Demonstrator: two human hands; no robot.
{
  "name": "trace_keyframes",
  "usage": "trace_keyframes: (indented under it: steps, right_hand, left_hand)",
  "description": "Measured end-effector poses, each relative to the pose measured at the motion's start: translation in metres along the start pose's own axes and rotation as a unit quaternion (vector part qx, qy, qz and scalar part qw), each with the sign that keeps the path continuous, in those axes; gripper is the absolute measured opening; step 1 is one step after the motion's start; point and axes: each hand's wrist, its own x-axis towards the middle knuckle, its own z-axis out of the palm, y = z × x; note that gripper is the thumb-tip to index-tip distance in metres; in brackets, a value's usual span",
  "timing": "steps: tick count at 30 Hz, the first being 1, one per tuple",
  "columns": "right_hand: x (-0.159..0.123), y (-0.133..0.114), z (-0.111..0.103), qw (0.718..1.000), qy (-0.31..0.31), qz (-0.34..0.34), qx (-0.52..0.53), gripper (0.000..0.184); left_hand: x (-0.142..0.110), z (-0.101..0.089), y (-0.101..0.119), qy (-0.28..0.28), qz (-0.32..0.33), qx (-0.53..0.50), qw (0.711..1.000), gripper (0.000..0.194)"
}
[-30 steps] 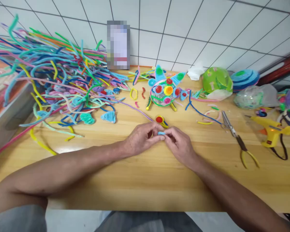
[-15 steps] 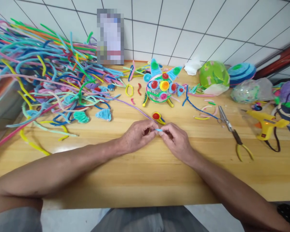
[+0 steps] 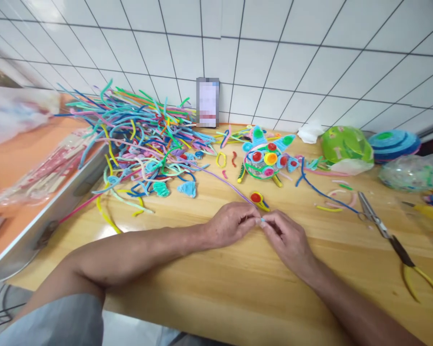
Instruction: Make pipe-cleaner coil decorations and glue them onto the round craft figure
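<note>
My left hand (image 3: 229, 225) and my right hand (image 3: 288, 240) meet fingertip to fingertip above the table, both closed in a pinch. Between them shows a tiny bit of light blue pipe cleaner (image 3: 262, 220), mostly covered by the fingers. A purple pipe cleaner (image 3: 226, 179) runs from the pile down to my left hand; whether the hand grips it, I cannot tell. Just beyond the fingertips lies a yellow and blue loop with a red centre (image 3: 259, 200). Farther back stands a colourful pipe-cleaner figure (image 3: 263, 161) with blue-and-green pointed ears and yellow-tipped feet.
A heap of pipe cleaners (image 3: 140, 129) spreads at the back left, near a phone (image 3: 208, 103) against the tiled wall. On the right lie scissors (image 3: 377, 216) and yellow-handled pliers (image 3: 406, 259), a yellow glue gun (image 3: 431, 211) and a green wrapped bundle (image 3: 346, 146).
The camera view has swung left and up, so everything sits lower and farther right; an orange surface at the left has come into view. Both hands keep their pinch.
</note>
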Motion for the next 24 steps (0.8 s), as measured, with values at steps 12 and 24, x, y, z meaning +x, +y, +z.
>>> trace_keyframes:
  steps: [12,24]
  right_hand:
    - [0.0004,0.0008,0.001,1.0,0.005,-0.002,-0.001,0.01]
    - [0.0021,-0.0009,-0.0015,0.998,-0.001,0.05,0.033,0.011]
  left_hand:
    - [-0.0028,-0.0005,-0.0026,-0.001,-0.004,0.021,1.0,0.021]
    - [-0.0005,0.0014,0.0012,0.018,-0.041,-0.018,0.999,0.025]
